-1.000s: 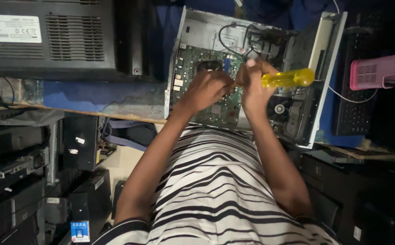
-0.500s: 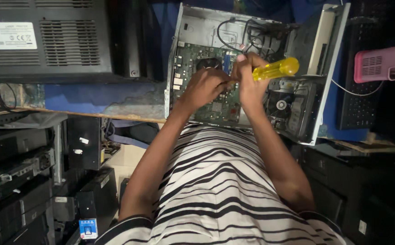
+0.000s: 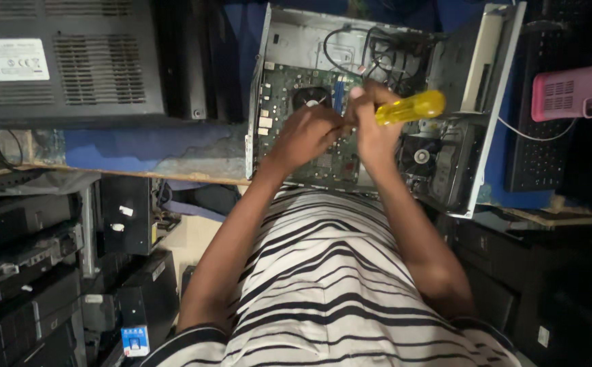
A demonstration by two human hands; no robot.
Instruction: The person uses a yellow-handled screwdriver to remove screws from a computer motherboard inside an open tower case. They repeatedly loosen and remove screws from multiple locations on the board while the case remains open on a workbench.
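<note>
An open desktop computer case [image 3: 268,81] lies on a blue-covered bench, its green motherboard [image 3: 282,102] and black cables showing. My right hand [image 3: 374,132] grips a screwdriver with a yellow see-through handle [image 3: 411,107], the handle pointing right. My left hand [image 3: 306,136] is closed beside it and touches the right hand over the motherboard. The screwdriver's tip is hidden between the two hands. A round fan [image 3: 421,156] sits in the case just right of my right hand.
A large black device with vent slots [image 3: 71,61] stands at the left on the bench. A black keyboard [image 3: 537,160] and a pink plastic basket [image 3: 571,88] are at the right. Stacked black computer cases [image 3: 24,272] fill the shelves below left.
The view has shifted slightly. The screwdriver handle has moved a little lower and left with my right hand; both hands stay together over the motherboard.
</note>
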